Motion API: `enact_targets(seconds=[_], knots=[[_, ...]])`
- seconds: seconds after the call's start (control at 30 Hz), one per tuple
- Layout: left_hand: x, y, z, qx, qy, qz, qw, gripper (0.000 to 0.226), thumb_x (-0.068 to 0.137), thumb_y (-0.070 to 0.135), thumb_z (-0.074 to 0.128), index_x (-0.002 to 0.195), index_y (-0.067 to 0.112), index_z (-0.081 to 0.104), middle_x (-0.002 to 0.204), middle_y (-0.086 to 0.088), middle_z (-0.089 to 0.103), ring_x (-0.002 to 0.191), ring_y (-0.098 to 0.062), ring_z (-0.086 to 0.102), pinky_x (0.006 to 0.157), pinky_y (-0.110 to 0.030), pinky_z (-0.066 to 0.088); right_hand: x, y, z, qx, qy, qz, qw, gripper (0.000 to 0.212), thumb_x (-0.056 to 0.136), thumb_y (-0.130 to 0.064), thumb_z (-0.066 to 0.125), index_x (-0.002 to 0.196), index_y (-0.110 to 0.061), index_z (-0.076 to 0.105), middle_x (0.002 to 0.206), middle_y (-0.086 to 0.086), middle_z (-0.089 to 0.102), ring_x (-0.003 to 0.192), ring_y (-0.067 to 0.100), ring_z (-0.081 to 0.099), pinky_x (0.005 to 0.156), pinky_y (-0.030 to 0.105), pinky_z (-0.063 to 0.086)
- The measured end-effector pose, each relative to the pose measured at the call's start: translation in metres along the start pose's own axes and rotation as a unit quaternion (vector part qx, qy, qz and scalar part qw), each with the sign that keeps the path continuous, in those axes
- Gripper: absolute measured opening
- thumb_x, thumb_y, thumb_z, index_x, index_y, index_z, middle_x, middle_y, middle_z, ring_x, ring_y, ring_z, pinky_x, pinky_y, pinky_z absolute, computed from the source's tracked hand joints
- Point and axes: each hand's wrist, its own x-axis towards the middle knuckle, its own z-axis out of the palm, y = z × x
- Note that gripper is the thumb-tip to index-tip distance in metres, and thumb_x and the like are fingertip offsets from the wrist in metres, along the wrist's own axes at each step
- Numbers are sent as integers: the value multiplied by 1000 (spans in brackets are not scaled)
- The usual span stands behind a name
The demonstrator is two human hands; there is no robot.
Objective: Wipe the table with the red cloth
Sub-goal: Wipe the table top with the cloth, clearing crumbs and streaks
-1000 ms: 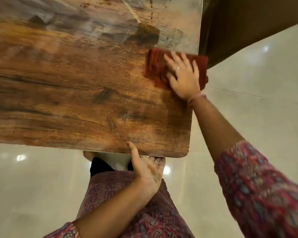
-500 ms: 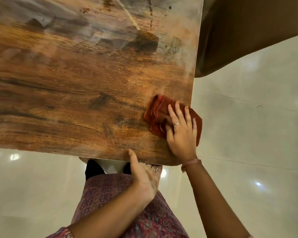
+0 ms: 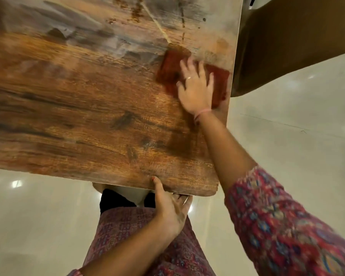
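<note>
Pale glossy floor tiles (image 3: pixel 287 156) spread under everything, catching small round reflections of ceiling lights. Above them a wooden table (image 3: pixel 78 116) with dark grain fills most of the view, its far part greyish and streaked, its near right corner rounded. Beyond the table's right edge stands a large brown piece of furniture (image 3: pixel 297 40), only partly in view. A patterned red sleeve (image 3: pixel 287 236) covers the right upper arm, and matching patterned cloth shows over the legs below the table edge. The red cloth (image 3: pixel 171 66) lies flat on the table close to its right edge, toward the far side. The right hand (image 3: pixel 195 90) presses down on it, fingers (image 3: pixel 187 65) spread wide and flat over the fabric, a ring on one of them and a thin pink band at the wrist. The left hand (image 3: pixel 170 208) grips the near edge of the table, thumb on top and the other fingers curled beneath.
</note>
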Motion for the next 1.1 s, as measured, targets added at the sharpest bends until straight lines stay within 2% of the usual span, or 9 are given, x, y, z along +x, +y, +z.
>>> enact_targets(seconds=[0.1,0.2,0.33,0.47,0.53,0.7,0.8,0.97,1.1], knots=[[0,2,0,8,4,-9,1000,79,84,71,38,135,11,43,127,-16,56,115,-29,55,108,-42,37,-94,-30,26,-10,-65,-171,983,61,92,-35,47,149,-32,27,159,-8,19,147,19,9,115,51,6],[-1,10,-3,35,10,-15,999,72,84,72,37,121,12,48,110,-13,61,102,-26,58,99,-40,41,-97,-18,21,-28,-108,-255,960,58,94,-36,44,149,-36,23,158,-11,18,147,16,10,116,45,5],[-1,20,-10,66,21,-20,997,73,84,70,39,125,9,48,109,-13,62,101,-27,59,90,-39,45,11,15,-10,-42,-43,-96,994,55,97,-33,41,149,-37,22,159,-11,16,147,17,9,117,51,8],[-1,24,-11,57,31,-31,997,84,86,66,40,141,3,34,142,-19,44,130,-32,44,109,-42,34,85,25,-34,29,-3,130,991,55,97,-32,38,150,-33,22,160,-9,14,147,21,5,117,54,2],[0,24,-10,53,37,-28,998,82,85,66,40,138,4,38,140,-19,46,128,-32,46,108,-42,35,64,2,-17,27,12,112,993,57,96,-31,40,150,-32,23,159,-7,15,147,21,5,117,54,1],[2,20,-3,35,57,-33,997,83,81,70,44,131,4,43,120,-18,58,111,-31,55,98,-42,43,-62,-28,24,-5,-37,-138,990,58,92,-31,46,147,-32,31,157,-10,24,147,19,12,115,50,4],[1,21,0,34,58,-30,997,83,83,68,43,134,3,41,124,-19,57,117,-32,53,102,-43,40,-37,-8,9,-36,-63,-181,981,55,94,-32,44,147,-36,29,157,-12,23,147,17,13,116,49,8],[3,20,-4,32,59,-22,998,85,83,67,43,136,1,40,134,-21,52,124,-33,50,108,-44,37,82,41,-35,-24,-24,34,999,55,98,-31,37,150,-34,21,159,-7,15,147,19,8,117,55,5],[3,18,-5,25,49,-11,998,80,82,68,43,131,5,43,131,-21,53,120,-33,52,106,-44,40,71,48,-32,0,2,127,992,55,99,-35,33,152,-29,17,160,-4,12,147,22,5,117,54,3]])
